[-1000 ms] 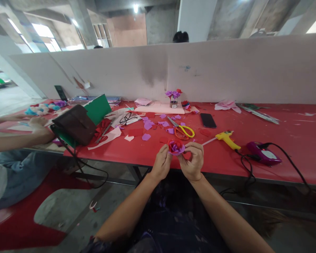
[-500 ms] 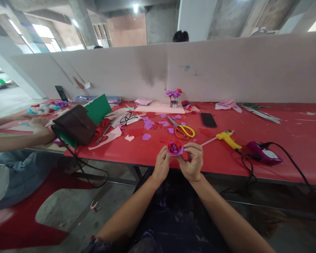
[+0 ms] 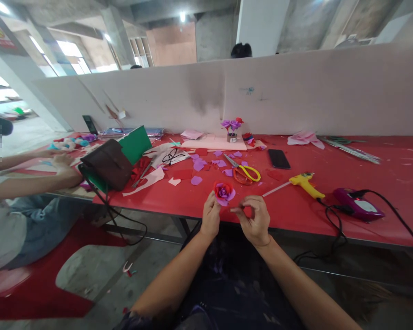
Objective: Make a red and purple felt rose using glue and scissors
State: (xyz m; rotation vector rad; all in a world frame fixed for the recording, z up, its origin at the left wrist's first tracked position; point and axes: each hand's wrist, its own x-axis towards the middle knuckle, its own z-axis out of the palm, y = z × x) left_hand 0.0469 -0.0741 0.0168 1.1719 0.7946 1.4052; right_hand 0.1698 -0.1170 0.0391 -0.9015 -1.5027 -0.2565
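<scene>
My left hand (image 3: 211,214) is closed on a paper flower (image 3: 224,194) with red and purple petals, held upright above the front edge of the red table. The fingers cover the flower's underside. Just right of the bloom, my right hand (image 3: 256,221) is apart from it, thumb and forefinger curved with a gap between them; nothing shows in it. Beyond the hands lie scissors (image 3: 245,173) with yellow and orange handles. Purple paper petals (image 3: 199,164) are scattered behind the flower. A yellow glue gun (image 3: 308,185) with a glue stick in its back lies to the right.
A purple power box (image 3: 359,204) with cords sits at the right on the red table (image 3: 347,176). A black phone (image 3: 278,158), glasses (image 3: 173,156) and a small pot of paper flowers (image 3: 231,136) stand farther back. At left are a brown bag (image 3: 109,162) and a co-worker's arms (image 3: 37,181).
My right hand has let go of the flower and moved slightly right and down. My left hand keeps the flower, now tilted to show more of its petals. The view has shifted a little left.
</scene>
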